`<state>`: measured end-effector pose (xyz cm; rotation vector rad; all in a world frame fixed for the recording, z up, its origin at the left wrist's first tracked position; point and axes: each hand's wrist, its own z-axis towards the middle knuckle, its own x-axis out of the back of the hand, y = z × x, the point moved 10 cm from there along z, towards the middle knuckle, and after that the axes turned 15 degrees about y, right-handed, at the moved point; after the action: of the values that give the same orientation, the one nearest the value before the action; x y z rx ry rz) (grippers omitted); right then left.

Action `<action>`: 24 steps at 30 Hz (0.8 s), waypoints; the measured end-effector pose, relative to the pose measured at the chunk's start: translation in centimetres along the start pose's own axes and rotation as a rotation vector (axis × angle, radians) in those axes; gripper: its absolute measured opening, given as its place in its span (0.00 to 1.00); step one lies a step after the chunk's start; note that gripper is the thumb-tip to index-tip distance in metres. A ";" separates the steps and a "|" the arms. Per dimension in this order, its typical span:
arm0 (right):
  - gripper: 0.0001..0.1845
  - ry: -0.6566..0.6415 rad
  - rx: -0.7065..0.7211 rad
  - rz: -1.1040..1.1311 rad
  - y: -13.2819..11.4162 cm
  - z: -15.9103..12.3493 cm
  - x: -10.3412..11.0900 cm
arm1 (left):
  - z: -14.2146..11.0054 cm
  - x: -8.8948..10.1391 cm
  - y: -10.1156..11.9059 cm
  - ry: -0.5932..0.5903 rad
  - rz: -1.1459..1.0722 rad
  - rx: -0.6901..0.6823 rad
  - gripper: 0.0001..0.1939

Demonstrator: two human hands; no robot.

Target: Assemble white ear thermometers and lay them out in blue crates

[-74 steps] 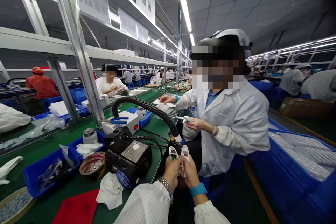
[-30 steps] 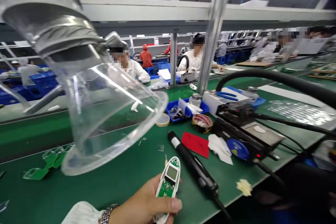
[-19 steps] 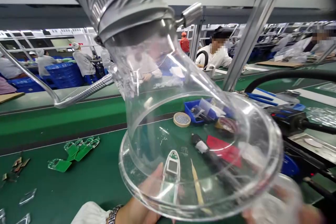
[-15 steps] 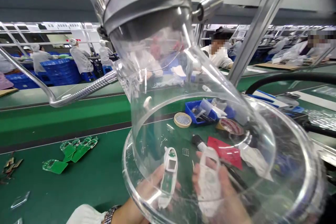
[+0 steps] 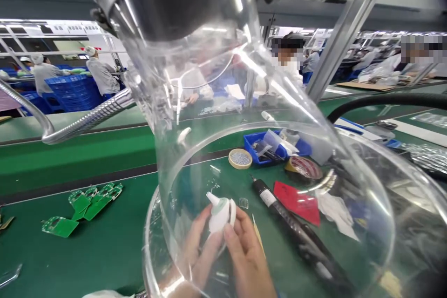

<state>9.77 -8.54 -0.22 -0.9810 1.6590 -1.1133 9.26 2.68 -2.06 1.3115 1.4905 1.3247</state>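
Shell halves, apart before, one per hand, now pressed together b/w L hand and R hand, PCB & LCD no longer showing. Clear hood has swung nearer, and both hands now show thru it, below its top.

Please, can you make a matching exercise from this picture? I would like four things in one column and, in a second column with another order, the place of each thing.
Things:
1. clear plastic hood
2. green circuit boards
3. white plastic part
4. blue tray

Places:
A. on the green bench, left of the hood's rim
B. between the left hand and the right hand
C. beyond the hands, seen through the hood
D. in front of the hands, nearest the camera

Right pairs: 1-D, 2-A, 3-B, 4-C
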 end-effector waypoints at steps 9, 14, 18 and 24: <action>0.28 0.031 -0.073 0.066 0.2 -0.5 -0.6 | -0.3 0.2 0.6 0.017 -0.037 -0.017 0.32; 0.29 0.011 -0.089 0.060 0.3 -0.7 -0.8 | 0.0 -1.1 1.0 -0.128 -0.049 -0.038 0.35; 0.30 -0.052 -0.055 -0.016 0.7 -0.4 -0.6 | 0.2 -1.3 1.5 -0.151 -0.032 -0.062 0.36; 0.26 -0.065 0.121 -0.206 -1.3 1.2 0.6 | -0.6 -1.0 1.7 -0.146 0.011 -0.033 0.30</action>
<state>10.90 -9.82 0.63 -1.1161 1.4445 -1.2883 9.26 1.48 -0.38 1.3663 1.3581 1.2278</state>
